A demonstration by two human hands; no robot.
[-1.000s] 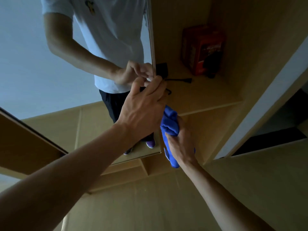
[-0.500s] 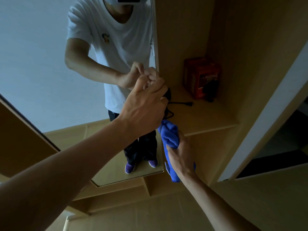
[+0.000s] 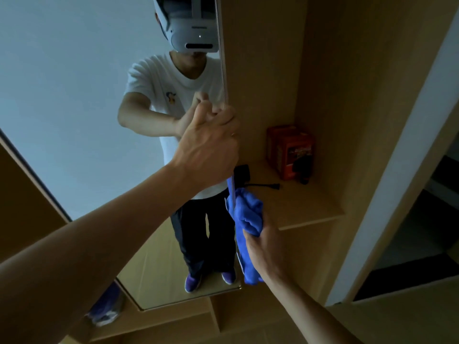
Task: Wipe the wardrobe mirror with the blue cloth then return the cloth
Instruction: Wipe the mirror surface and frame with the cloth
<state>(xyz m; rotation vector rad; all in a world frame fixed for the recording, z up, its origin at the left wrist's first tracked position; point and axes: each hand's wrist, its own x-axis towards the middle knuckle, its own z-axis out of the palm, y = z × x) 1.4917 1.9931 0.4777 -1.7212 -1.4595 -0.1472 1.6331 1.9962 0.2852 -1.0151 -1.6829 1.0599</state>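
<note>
The wardrobe mirror point(image 3: 74, 108) is a tall door panel filling the left half of the view, reflecting a person in a white shirt. My left hand point(image 3: 211, 150) grips the mirror's right edge, fingers curled round it. Just below, my right hand point(image 3: 263, 247) holds the bunched blue cloth point(image 3: 248, 217) against that same edge, near the lower part of the mirror. Part of the cloth hangs down past my wrist.
Right of the mirror is an open wooden wardrobe shelf point(image 3: 305, 207) with a red box point(image 3: 290, 151), a black adapter point(image 3: 242, 172) and its cable. A white door frame point(image 3: 397, 182) runs down the right. A bag point(image 3: 106, 309) lies low on the left.
The view has tilted upward, so the hands sit lower in frame and more of the reflection shows. My left hand stays on the mirror edge; my right hand still holds the cloth below it.
</note>
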